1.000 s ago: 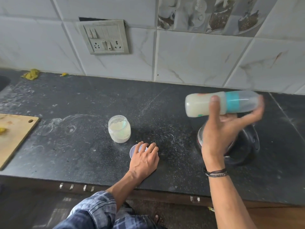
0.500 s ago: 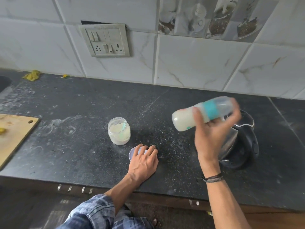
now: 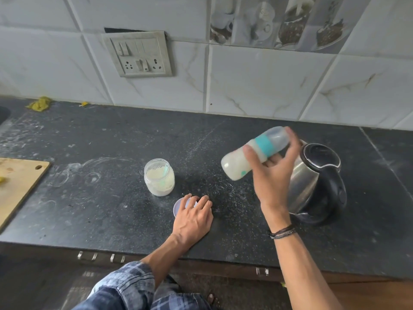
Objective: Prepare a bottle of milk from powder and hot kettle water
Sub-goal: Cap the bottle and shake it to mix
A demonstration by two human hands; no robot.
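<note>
Spill: possible from a loose teal collar on the bottle, which is tipped nearly sideways with milky liquid pooled toward the lower-left end; a judgement, not something seen.
Slip: possible from a light hold during a shake; would land on the dark counter or against the kettle.
Kettle knock: a risk from swinging so close to that steel body, just right of the bottle and right of centre in the frame; probably hot inside.
Open jar: uncovered powder jar at centre frame, scoop inside; exposed to splashes and to a careless left wrist.
Lumps: likely after too short a shake; cannot tell the mix through the cloudy wall.
Pose of right hand: raised off the counter, right of centre, thumb across the near side of the bottle, fingers curled round the far side, one fingertip up by the clear cap.
Pose of left hand: lower centre, palm down on the counter, fingers straight and slightly spread, resting over a pale round lid just below the jar.
Bottle position: in the air, between jar and kettle, cap end pointing to the upper right.
</note>
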